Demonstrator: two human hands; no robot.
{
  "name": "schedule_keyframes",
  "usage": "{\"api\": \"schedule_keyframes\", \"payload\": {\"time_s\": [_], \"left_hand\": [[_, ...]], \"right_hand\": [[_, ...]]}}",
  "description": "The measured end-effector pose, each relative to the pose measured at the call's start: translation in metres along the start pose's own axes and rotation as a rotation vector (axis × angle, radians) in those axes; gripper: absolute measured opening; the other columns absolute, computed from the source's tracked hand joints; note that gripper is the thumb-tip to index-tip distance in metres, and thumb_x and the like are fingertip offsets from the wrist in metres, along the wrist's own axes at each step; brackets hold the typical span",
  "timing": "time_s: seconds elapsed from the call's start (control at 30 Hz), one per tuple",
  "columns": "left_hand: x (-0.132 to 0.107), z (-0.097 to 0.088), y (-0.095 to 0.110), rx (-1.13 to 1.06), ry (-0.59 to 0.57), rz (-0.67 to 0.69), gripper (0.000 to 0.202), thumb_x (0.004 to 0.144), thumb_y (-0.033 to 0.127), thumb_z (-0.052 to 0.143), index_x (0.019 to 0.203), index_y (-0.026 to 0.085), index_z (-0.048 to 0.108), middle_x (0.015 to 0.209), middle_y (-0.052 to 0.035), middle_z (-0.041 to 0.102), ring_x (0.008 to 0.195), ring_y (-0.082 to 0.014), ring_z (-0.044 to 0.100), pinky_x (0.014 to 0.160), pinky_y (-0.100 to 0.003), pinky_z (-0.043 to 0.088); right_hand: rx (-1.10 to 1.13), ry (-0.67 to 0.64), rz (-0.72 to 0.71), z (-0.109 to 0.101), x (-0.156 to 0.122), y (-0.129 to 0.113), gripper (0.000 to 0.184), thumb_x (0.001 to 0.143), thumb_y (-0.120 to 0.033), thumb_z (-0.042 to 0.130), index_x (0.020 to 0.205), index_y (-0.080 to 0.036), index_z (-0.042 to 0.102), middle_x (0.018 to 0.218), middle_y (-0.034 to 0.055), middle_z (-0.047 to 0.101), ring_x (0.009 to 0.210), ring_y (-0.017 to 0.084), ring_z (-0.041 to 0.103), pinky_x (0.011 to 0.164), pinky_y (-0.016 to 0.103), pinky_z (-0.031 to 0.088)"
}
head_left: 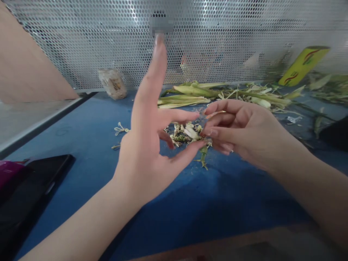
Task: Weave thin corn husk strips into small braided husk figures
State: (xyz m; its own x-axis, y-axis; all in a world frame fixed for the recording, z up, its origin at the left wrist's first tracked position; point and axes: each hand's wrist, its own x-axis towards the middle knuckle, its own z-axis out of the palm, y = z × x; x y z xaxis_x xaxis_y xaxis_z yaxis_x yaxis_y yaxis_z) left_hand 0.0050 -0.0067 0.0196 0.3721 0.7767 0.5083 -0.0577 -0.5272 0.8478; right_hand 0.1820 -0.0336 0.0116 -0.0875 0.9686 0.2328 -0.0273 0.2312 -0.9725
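My left hand (146,137) is raised over the blue tabletop, with one finger pointing straight up. Its index finger and thumb stretch to the right and stand apart, with nothing plain between them. Facing it, my right hand (244,132) has its fingers bent and drawn close to the thumb. Anything pinched there is too small to make out. Just behind and between the fingertips lies a small pile of pale plant scraps (191,132), partly hidden by both hands. Below the fingertips, a green leaf scrap (203,159) shows.
Long green stalks and husks (198,88) lie at the back, against a perforated metal panel (217,43). A yellow packet (301,67) leans there. A clear wrapped bundle (112,83) stands back left. A black phone-like device (40,185) lies front left on the blue tabletop (89,127).
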Motion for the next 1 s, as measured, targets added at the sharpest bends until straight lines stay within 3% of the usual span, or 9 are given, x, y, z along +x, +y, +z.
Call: {"api": "schedule_keyframes", "payload": {"time_s": [0.1,0.3,0.43,0.67,1.0], "left_hand": [[-0.002,0.005,-0.005,0.083,-0.041,-0.024,0.089,0.062,0.013,0.068,0.135,0.029,0.018,0.088,-0.0015,0.064,0.086,-0.0215,0.061,0.056,-0.024,0.048],[-0.002,0.010,-0.009,-0.095,-0.032,-0.172,0.073,0.064,0.013,0.067,0.127,0.027,0.031,0.073,0.0013,0.064,0.073,-0.0194,0.064,0.054,-0.025,0.051],[0.001,0.011,-0.008,-0.161,-0.036,-0.205,0.070,0.063,0.010,0.066,0.124,0.023,0.033,0.069,0.0014,0.063,0.070,-0.0179,0.063,0.050,-0.025,0.052],[0.001,0.013,-0.002,-0.216,-0.037,-0.251,0.066,0.064,0.009,0.064,0.121,0.021,0.034,0.067,0.0016,0.060,0.059,-0.0143,0.059,0.045,-0.025,0.053],[0.004,0.013,-0.005,-0.347,-0.044,-0.298,0.049,0.074,0.016,0.056,0.120,0.021,0.038,0.066,-0.0011,0.062,0.064,-0.0186,0.063,0.041,-0.024,0.051]], "right_hand": [[-0.026,0.033,-0.012,0.001,-0.001,-0.002,0.027,0.064,-0.015,0.069,0.085,-0.020,0.053,0.063,-0.0053,0.061,0.037,0.004,0.048,0.036,0.019,0.043],[-0.163,0.130,-0.105,0.006,-0.006,-0.008,0.025,0.064,-0.013,0.068,0.084,-0.022,0.055,0.067,-0.0048,0.063,0.040,0.004,0.049,0.039,0.019,0.045],[-0.247,0.164,-0.214,0.010,-0.010,-0.010,0.022,0.066,-0.016,0.066,0.084,-0.025,0.056,0.070,-0.0031,0.062,0.046,0.007,0.052,0.040,0.021,0.043],[-0.366,0.216,-0.282,0.013,-0.014,-0.013,0.023,0.068,-0.018,0.066,0.084,-0.028,0.051,0.073,-0.0030,0.063,0.057,0.012,0.058,0.046,0.024,0.047],[-0.506,0.277,-0.404,0.015,-0.017,-0.009,0.037,0.065,-0.008,0.068,0.086,-0.029,0.047,0.076,-0.0024,0.063,0.068,0.016,0.062,0.057,0.031,0.052]]}}
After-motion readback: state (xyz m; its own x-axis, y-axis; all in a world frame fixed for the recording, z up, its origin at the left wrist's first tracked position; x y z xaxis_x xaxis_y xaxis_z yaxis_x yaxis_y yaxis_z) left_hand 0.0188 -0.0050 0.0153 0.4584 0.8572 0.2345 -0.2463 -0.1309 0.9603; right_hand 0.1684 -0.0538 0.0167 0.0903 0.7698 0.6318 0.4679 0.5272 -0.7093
